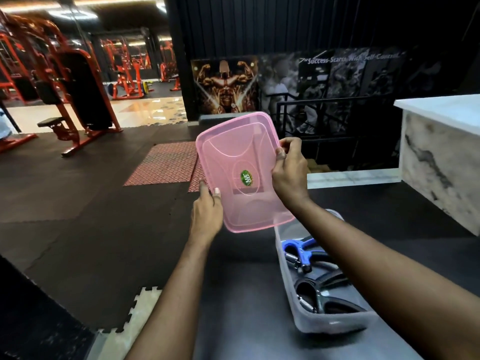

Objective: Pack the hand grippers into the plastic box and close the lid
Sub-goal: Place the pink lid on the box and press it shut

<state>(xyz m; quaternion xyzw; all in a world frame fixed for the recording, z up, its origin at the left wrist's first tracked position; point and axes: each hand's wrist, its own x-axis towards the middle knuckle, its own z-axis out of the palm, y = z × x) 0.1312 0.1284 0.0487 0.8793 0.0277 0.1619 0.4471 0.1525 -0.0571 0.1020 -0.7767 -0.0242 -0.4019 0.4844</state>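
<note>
A translucent pink lid (233, 157) with a green oval sticker is held up in the air, tilted, above and left of the box. My left hand (206, 214) grips its lower left edge. My right hand (289, 170) pinches its right edge. Below, the clear plastic box (327, 324) rests uncovered on a dark counter (241, 294). Inside it lie a blue hand gripper (296, 248) at the far end and a black hand gripper (324, 294) nearer to me. My right forearm crosses over part of the box.
A white marble counter block (441, 162) rises at the right. Black rubber floor mats (85, 216) and a red patterned mat (166, 162) lie to the left, below the counter. Red gym machines (67, 84) stand at the far left. A black railing (324, 118) runs behind.
</note>
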